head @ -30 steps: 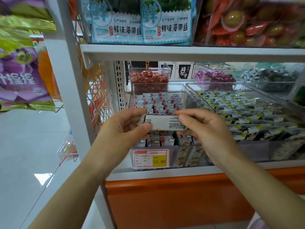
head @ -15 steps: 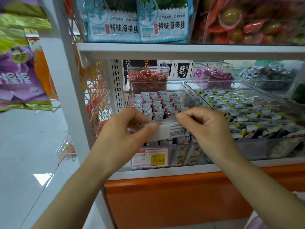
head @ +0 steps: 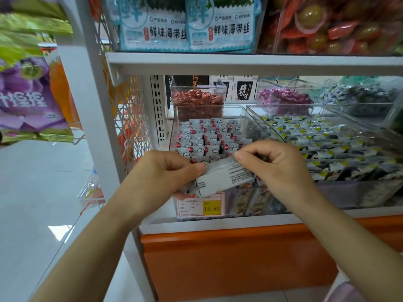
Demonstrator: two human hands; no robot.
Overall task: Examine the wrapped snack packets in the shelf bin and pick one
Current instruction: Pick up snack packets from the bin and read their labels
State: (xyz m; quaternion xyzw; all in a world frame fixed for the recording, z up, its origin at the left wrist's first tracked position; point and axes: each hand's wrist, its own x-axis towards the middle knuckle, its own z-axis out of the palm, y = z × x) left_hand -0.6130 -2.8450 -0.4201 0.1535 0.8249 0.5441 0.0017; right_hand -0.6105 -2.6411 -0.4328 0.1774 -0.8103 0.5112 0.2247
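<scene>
Holding one white snack packet up in front of the clear shelf bin, right over its front end. Got it tilted, left end lower, side with the small print facing up. Pinching the left end with the left grip, thumb laid over the top and fingers curled underneath. Pinching the upper right edge with the right grip, thumb and forefinger closed on the wrapper, other fingers tucked in. So both grips narrow and clamped on that same packet.

Looking past it into the bin: rows of small grey-white packets with red dots and little cloud marks, stood upright in neat lines. Stuck on the bin's front wall, a price tag reading 15.80 on a yellow patch, top edge covered by the held packet. Sitting just beside on the right, a wider clear bin full of black-and-white packets with yellow corners. Further back, tubs of red sweets and purple sweets. Up on the upper shelf, blue-and-white seaweed packs. Down below, an orange base panel. Off to the left, a purple bag hanging on a rack.
</scene>
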